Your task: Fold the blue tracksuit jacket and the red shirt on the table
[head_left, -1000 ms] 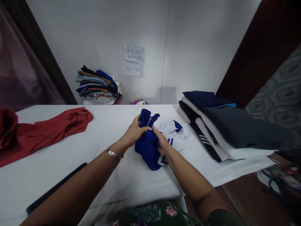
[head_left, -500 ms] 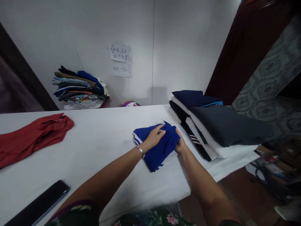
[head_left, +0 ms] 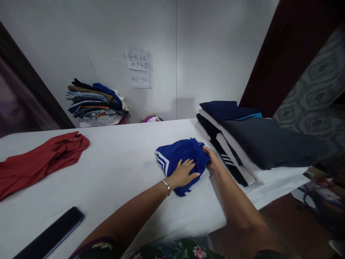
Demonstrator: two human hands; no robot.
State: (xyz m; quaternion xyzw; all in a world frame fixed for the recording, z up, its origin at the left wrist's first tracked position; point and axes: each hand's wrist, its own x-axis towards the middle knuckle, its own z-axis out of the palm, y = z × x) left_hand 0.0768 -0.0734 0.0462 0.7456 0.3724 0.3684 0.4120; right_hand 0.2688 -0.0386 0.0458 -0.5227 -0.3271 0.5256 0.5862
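A blue garment with white stripes (head_left: 183, 149) lies folded into a small bundle on the white table (head_left: 121, 158). Flat on top of it rests my left hand (head_left: 184, 173), fingers spread, a metal bracelet at the wrist. At the bundle's right edge, my right hand (head_left: 210, 157) grips the cloth, its fingertips partly hidden by the fabric. The garment's striped part shows at its left end.
To the right stands a pile of folded clothes (head_left: 248, 140), close to my right forearm. A red garment (head_left: 51, 154) lies at the left, a black phone-like object (head_left: 54, 232) at the front left. Behind the table rises another clothes stack (head_left: 97, 104) by the wall.
My left hand has slid down toward the near side of the blue garment and lies flatter, uncovering more of its white stripes. My right hand stays at the right edge.
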